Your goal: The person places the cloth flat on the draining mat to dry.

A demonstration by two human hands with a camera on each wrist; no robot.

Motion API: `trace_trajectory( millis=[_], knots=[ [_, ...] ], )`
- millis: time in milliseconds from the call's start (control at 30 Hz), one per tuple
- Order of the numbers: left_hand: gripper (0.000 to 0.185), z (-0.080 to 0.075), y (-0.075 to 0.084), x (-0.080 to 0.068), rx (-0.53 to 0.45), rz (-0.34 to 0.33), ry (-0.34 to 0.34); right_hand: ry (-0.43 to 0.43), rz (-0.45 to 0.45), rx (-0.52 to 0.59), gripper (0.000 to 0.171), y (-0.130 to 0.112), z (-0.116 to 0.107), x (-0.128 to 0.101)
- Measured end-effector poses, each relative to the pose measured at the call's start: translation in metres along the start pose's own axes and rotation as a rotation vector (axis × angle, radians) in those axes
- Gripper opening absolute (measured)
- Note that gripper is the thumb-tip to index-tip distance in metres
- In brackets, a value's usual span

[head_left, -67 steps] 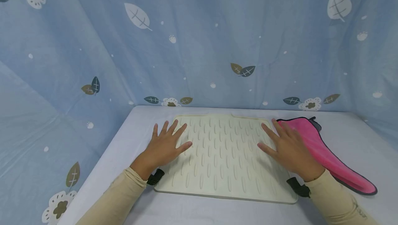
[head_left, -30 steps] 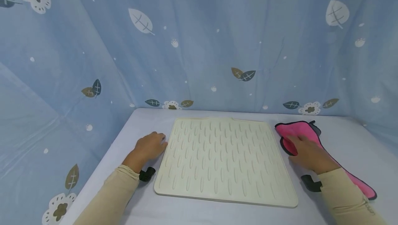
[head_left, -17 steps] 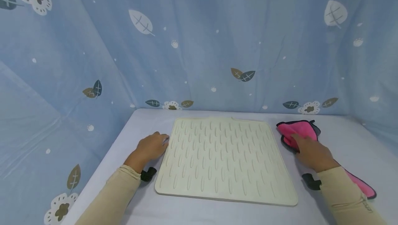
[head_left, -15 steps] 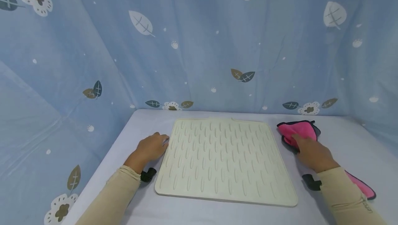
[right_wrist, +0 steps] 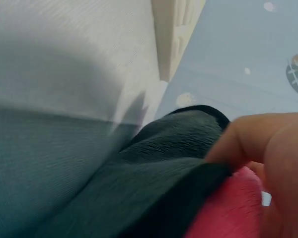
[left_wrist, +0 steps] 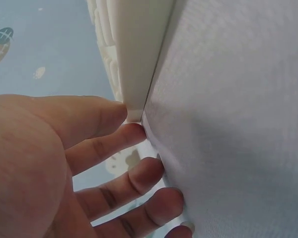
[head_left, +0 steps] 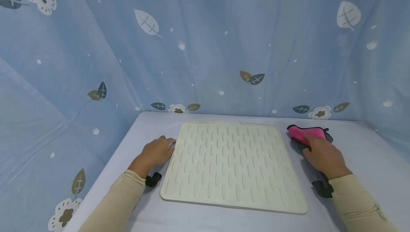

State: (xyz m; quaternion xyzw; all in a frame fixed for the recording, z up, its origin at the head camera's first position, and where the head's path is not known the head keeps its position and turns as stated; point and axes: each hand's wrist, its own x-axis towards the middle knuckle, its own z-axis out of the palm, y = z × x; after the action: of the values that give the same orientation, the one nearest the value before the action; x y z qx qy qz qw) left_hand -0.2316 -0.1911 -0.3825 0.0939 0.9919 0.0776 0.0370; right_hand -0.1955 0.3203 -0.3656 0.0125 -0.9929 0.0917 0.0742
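Note:
A cream mat (head_left: 234, 168) with raised oval ridges lies flat in the middle of the white-covered table. My left hand (head_left: 157, 152) rests at its left edge. In the left wrist view the thumb (left_wrist: 102, 116) meets the mat's side (left_wrist: 141, 49), while the loosely bent fingers (left_wrist: 149, 176) reach down to the table cover. At the right, my right hand (head_left: 325, 155) pinches a cloth (head_left: 299, 132), pink on one side and dark grey on the other, with a black border. The right wrist view shows its grey side (right_wrist: 159, 153) hanging below the thumb and fingers, bunched up.
White fabric (head_left: 368, 153) covers the table. A blue curtain (head_left: 205, 47) with leaf and flower prints rises behind the table and along its left side. Each wrist carries a black camera mount (head_left: 153, 179).
Both hands came down from over the mat, the left to its left edge, the right onto the cloth. The right hand has gathered the cloth up; its long tail no longer shows beside the forearm.

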Motion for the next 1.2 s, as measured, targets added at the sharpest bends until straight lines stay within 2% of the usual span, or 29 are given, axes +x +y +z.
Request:
trace_trajectory(
  millis=[300,467,800,1200],
  knots=[
    [0.042,-0.002,-0.001,0.0,-0.008,-0.003,-0.001,0.206,0.049,0.093,0.051,-0.011,-0.004,0.001],
    [0.042,-0.002,-0.001,0.001,-0.005,0.006,-0.004,0.265,0.054,0.116,0.05,-0.017,-0.007,0.001],
    [0.042,-0.003,0.001,0.002,-0.007,0.003,-0.011,0.381,-0.028,0.158,0.045,-0.027,-0.011,-0.004],
    [0.041,-0.002,0.001,0.001,-0.012,-0.006,-0.016,0.453,-0.122,0.196,0.044,-0.043,-0.015,-0.009]
  ],
)
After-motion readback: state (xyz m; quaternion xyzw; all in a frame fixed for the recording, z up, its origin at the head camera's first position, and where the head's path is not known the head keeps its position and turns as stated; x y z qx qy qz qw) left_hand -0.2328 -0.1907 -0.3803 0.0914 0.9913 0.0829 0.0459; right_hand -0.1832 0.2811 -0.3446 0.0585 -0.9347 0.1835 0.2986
